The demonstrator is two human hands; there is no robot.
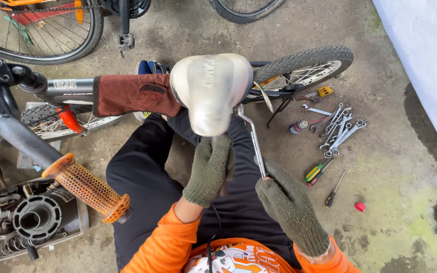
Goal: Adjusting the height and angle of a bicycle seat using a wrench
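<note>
The wide pale grey bicycle saddle (pixel 211 91) hides its own clamp and the head of the long chrome wrench (pixel 253 139). The left hand in its green knitted glove (pixel 209 169) covers whatever lies beneath the saddle's nose. The black spoked bicycle wheel (pixel 46 30) is cut off by the top edge.

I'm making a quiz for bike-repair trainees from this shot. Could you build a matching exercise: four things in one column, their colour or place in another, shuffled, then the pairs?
Things:
1. saddle
2. handlebar grip
3. spanners
4. left hand

Descriptions:
A. orange, dotted with holes
B. laid together on the concrete, right of the bike
C. in a green knit glove, under the saddle's nose
D. pale grey, worn

Pairs: 1-D, 2-A, 3-B, 4-C
</note>
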